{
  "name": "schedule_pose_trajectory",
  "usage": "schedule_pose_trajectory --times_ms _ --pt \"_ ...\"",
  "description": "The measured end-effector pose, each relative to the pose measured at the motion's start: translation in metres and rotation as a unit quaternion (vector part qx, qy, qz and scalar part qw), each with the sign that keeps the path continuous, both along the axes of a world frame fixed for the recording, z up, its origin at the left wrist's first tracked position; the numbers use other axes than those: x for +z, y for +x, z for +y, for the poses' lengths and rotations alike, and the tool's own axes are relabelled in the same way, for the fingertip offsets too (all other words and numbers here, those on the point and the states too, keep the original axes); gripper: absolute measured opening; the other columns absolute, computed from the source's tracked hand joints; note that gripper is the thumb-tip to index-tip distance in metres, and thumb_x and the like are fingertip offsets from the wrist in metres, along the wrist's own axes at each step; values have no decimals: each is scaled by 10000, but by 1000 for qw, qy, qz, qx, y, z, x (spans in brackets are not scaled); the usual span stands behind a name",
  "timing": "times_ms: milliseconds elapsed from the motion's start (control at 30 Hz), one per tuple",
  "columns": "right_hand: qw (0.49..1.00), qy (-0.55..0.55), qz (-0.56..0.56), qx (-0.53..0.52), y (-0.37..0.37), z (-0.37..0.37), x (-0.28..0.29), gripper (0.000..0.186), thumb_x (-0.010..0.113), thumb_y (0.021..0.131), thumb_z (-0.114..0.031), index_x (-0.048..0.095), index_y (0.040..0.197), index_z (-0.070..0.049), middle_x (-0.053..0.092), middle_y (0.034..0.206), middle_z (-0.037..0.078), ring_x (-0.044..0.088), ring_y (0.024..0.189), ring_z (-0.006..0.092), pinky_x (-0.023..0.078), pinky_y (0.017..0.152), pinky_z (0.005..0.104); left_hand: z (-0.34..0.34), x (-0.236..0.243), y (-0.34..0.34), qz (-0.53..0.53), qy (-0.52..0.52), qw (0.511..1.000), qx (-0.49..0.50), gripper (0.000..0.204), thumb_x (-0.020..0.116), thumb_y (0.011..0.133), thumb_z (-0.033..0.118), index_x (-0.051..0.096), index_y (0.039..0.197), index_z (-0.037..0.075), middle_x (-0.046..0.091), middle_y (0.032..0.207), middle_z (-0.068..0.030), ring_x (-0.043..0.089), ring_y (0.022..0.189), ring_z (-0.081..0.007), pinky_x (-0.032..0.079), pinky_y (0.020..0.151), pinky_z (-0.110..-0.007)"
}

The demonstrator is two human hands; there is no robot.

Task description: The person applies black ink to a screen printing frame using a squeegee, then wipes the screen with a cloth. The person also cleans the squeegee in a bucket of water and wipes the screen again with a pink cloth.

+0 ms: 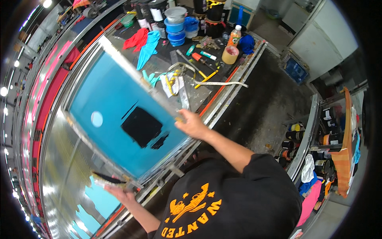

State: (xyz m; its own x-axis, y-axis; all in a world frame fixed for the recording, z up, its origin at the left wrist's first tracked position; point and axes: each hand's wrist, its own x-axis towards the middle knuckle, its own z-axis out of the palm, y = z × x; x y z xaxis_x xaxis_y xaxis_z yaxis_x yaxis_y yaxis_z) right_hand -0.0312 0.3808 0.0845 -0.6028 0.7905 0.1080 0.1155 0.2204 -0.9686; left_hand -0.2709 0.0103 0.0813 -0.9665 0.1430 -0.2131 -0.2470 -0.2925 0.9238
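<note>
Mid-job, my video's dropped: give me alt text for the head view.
The right hand grasps the edge of a screen-printing frame with teal mesh bearing a black patch; the left hand holds a black-topped tool, kind unclear, near the frame's lower corner. Beyond, a cluttered worktable carries blue tubs, a tape roll and a tape measure.

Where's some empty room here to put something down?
Past the right hand, a small grey tabletop patch looks bare, between the tape measure and orange strip. The dark floor beyond looks open too. It's crowded around the blue tubs and bottle.
</note>
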Motion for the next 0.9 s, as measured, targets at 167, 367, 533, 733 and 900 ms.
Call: schedule_pose_trajectory --times_ms 167,367,533,733,900 --pt "995 -101 -7 5 50 -2 26 359 702 931 -145 582 1218 34 665 1099 64 624 943 116 513 850 288 27 -30 -7 -132 154 970 -131 503 479 1066 488 440 1462 180 624 1283 -26 632 1096 -200 568 896 -398" --pt "994 -91 -53 -2 46 4 5 296 711 957 -202 677 1129 37 696 961 33 603 869 88 498 797 277 38 -25 0 -116 191 961 -164 545 445 1078 493 457 1478 124 597 1395 -39 586 1250 -211 505 1031 -411" --pt "994 -67 -73 54 -2 5 -16 387 706 970 -336 680 1056 40 668 877 28 553 785 79 471 725 263 25 19 -20 -63 95 993 -20 638 474 1052 547 456 1479 73 549 1466 -31 501 1354 -197 387 1149 -372" --pt "995 -9 32 93 -93 15 -3 526 717 957 -381 644 1249 50 698 1040 86 614 905 133 485 829 280 -2 15 -28 -20 104 994 -11 625 477 1058 524 400 1505 93 498 1510 -48 485 1367 -226 370 1163 -399" --pt "994 101 -29 14 -142 6 -80 516 722 941 -232 600 1346 64 696 1260 204 668 1164 231 493 1003 340 -13 -28 -45 -82 77 994 -15 613 495 1058 505 419 1502 90 513 1497 -37 490 1358 -209 362 1162 -378"
